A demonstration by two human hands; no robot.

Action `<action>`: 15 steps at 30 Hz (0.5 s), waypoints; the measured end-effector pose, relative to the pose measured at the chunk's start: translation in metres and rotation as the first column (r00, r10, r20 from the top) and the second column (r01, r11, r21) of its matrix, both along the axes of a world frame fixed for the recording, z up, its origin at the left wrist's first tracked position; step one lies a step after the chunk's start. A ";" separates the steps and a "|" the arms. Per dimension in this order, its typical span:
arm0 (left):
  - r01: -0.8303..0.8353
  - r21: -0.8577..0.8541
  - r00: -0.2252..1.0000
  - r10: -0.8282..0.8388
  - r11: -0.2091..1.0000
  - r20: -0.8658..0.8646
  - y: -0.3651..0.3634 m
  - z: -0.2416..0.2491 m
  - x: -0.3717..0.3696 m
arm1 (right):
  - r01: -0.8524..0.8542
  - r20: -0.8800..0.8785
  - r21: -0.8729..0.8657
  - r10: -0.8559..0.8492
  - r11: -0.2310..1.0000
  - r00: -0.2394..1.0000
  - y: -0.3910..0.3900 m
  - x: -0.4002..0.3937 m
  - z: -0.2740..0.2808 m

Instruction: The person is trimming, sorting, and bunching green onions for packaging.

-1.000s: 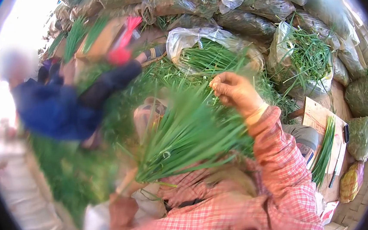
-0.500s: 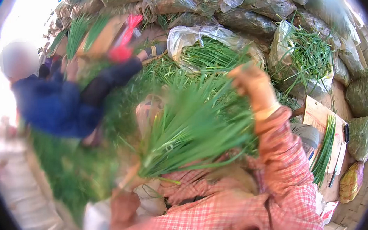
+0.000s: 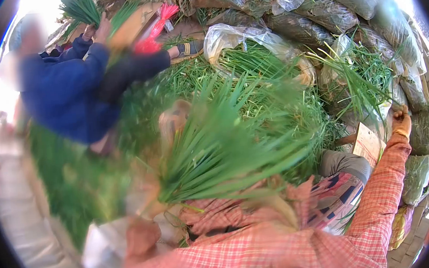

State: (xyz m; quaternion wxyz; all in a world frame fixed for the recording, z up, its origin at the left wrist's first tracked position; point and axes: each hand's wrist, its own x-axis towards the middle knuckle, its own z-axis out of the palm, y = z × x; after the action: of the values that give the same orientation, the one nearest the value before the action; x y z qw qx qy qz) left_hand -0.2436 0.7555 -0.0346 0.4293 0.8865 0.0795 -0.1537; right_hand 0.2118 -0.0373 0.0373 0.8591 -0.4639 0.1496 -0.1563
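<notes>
My left hand (image 3: 150, 205), blurred, is closed around the base of a large bunch of chives (image 3: 220, 148). Its long green leaves fan out to the right across my lap. My right hand (image 3: 401, 122) reaches far to the right, pinching a few loose chive leaves (image 3: 356, 82). These hang beside an opened plastic bag (image 3: 335, 76) stuffed with loose greens. Part of a wooden board (image 3: 369, 144) shows just left of my right wrist.
A co-worker in blue (image 3: 63, 98) sits at the left, holding greens (image 3: 81, 8). Pink plastic strips (image 3: 158, 30) lie beyond. Another open bag (image 3: 217, 38) of chives stands ahead, with filled bags (image 3: 315, 0) stacked behind. Loose greens (image 3: 272, 104) cover the floor.
My right hand has swung from above the bunch out to the far right, with a few leaves in it. My left hand keeps the bunch in place. The co-worker has raised a bunch.
</notes>
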 end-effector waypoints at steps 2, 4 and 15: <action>-0.072 0.002 0.997 0.072 0.997 0.033 0.000 0.011 0.016 | 0.096 -0.034 0.055 -0.094 0.994 0.995 0.019 -0.006 -0.021; -0.201 0.059 0.974 0.193 0.978 0.123 0.007 0.024 0.042 | 0.074 -0.015 -0.086 -0.076 0.994 0.997 0.038 -0.013 -0.041; -0.555 0.075 0.816 0.525 0.828 0.241 0.069 0.027 0.160 | -0.033 -0.040 0.094 0.037 0.995 0.999 0.143 -0.056 -0.006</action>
State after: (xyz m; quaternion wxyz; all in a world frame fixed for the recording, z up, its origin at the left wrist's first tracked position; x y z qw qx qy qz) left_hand -0.0836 0.8248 -0.0076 0.3968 0.8666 0.2930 0.0750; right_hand 0.1559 0.1053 0.0313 0.8791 -0.4289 0.1665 -0.1243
